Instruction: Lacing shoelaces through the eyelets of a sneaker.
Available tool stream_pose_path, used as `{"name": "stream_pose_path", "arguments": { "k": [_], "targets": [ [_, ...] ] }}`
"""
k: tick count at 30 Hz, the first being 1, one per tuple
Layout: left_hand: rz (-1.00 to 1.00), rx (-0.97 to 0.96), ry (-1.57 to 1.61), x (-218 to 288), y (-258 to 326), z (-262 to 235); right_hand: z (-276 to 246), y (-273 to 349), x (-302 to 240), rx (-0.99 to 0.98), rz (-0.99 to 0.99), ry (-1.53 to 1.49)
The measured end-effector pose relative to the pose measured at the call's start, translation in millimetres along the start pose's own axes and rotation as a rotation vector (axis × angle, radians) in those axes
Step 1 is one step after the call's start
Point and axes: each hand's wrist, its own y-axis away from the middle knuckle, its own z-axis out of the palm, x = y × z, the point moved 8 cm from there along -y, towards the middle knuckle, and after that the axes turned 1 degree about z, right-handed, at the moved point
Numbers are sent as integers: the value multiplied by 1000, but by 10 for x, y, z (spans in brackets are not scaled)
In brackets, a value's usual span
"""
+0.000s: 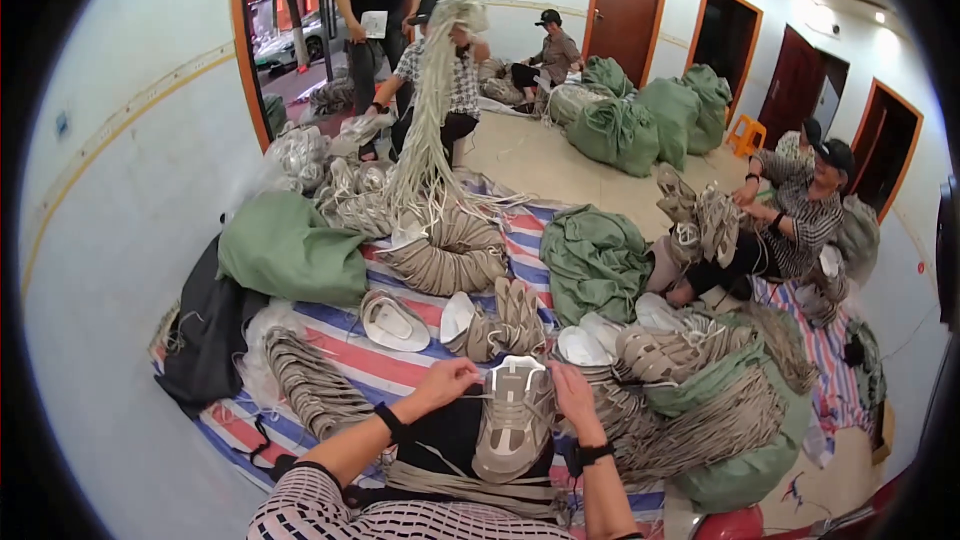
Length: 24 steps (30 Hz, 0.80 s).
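Observation:
A beige-and-grey shoe upper (512, 430) with a white-edged tongue lies toe toward me on my dark-clad lap. My left hand (446, 384) is at its upper left, thumb and fingertips pinched on a thin pale shoelace (484, 396) that runs from the upper. Close against the upper's right side is my right hand (574, 396), its fingers bent in by the collar; what they grip, if anything, is hidden. A bundle of pale laces (470, 485) lies across my lap below the toe.
Around me on a striped sheet (330, 325) are white-lined uppers (394, 320), a stacked row of uppers (310, 380), green sacks (292, 248) and a heap of laces (725, 415). Ahead, a person lifts a long hank of laces (435, 110); another person (800, 205) handles uppers at the right.

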Motion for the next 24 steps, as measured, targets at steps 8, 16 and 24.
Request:
{"name": "stream_pose_path", "arguments": {
  "k": [8,16,24],
  "targets": [
    [220,-120,-218,293,-18,-64,153,-18,-535,-217,-112,257],
    [408,-291,-287,845,-280,-435,-375,-263,-511,-545,-211,515],
    [253,-256,-274,1641,-370,-1448,-1885,-318,-759,-772,79,190]
  ]
}}
